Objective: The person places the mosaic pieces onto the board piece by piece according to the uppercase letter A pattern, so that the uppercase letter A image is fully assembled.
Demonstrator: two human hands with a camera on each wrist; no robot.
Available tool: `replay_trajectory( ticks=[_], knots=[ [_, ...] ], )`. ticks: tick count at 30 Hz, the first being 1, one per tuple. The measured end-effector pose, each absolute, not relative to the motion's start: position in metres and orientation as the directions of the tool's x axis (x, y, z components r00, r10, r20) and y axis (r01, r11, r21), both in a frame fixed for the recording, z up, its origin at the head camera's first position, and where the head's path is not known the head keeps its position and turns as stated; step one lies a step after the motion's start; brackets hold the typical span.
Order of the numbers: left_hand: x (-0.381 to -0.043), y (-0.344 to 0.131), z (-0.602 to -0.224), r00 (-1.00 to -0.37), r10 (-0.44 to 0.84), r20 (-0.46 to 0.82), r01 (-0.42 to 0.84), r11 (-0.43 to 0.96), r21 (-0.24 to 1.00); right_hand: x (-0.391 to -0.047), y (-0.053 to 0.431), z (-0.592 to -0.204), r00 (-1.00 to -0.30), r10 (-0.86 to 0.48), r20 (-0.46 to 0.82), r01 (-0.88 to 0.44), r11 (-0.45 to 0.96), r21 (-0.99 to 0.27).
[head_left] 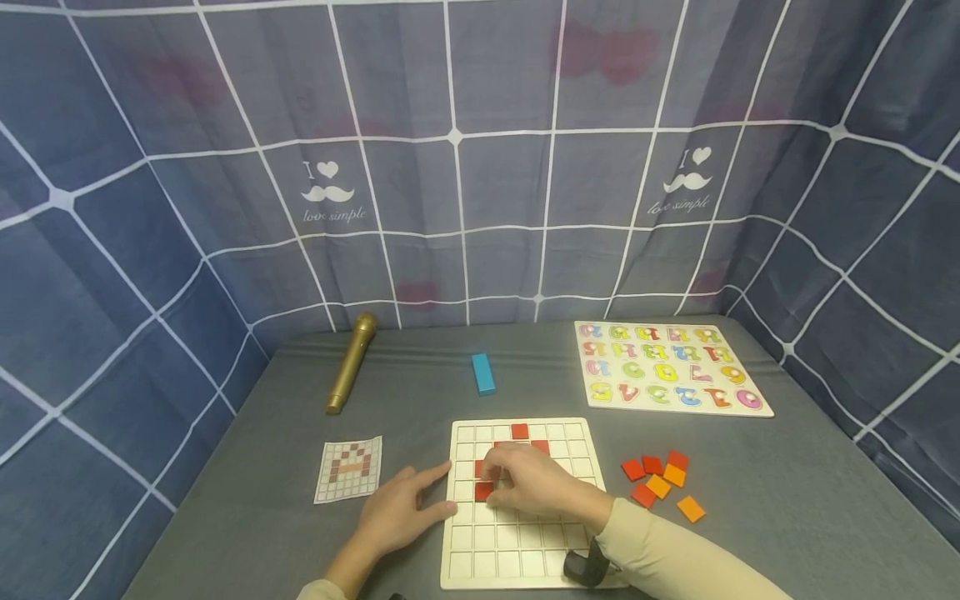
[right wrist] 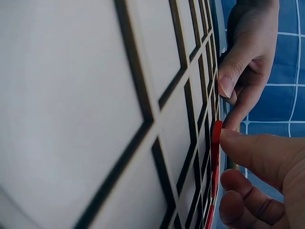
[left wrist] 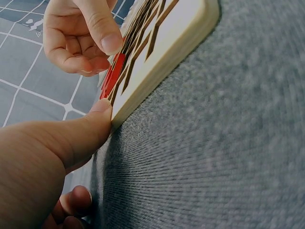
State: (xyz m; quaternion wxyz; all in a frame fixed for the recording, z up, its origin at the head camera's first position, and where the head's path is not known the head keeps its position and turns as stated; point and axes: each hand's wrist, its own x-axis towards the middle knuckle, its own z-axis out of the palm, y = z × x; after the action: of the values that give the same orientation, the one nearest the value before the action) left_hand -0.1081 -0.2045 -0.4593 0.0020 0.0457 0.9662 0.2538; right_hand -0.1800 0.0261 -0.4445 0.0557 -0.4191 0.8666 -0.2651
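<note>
The cream grid board (head_left: 483, 567) lies flat with several red tiles (head_left: 520, 432) set in its squares. My left hand (head_left: 393, 512) rests at its left edge, index finger and thumb extended against it. Over the board is my right hand (head_left: 532, 479), its thumb tip right at a red tile (head_left: 484, 492) in the left part of the grid. In the right wrist view, the thumb (right wrist: 243, 145) meets the edge of that red tile (right wrist: 217, 143), with a gap between thumb and bent fingers. The right palm covers some squares in the head view.
Loose red and orange tiles (head_left: 658, 486) lie right of the board. A pattern card (head_left: 330, 479) is at the left, near a gold microphone (head_left: 349, 367). Behind the board are a blue block (head_left: 483, 374) and a number puzzle board (head_left: 675, 400). A checked curtain (head_left: 495, 183) encloses the table.
</note>
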Motion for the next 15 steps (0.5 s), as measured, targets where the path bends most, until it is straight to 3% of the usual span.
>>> replay_trajectory(
  ticks=[15],
  knots=[
    [-0.1085,-0.2042,-0.4603,-0.996,0.092,0.024,0.092,0.872,0.481,-0.1807,0.0216,-0.4492,-0.641,-0.759,0.113,-0.706,0.525,-0.475]
  ],
)
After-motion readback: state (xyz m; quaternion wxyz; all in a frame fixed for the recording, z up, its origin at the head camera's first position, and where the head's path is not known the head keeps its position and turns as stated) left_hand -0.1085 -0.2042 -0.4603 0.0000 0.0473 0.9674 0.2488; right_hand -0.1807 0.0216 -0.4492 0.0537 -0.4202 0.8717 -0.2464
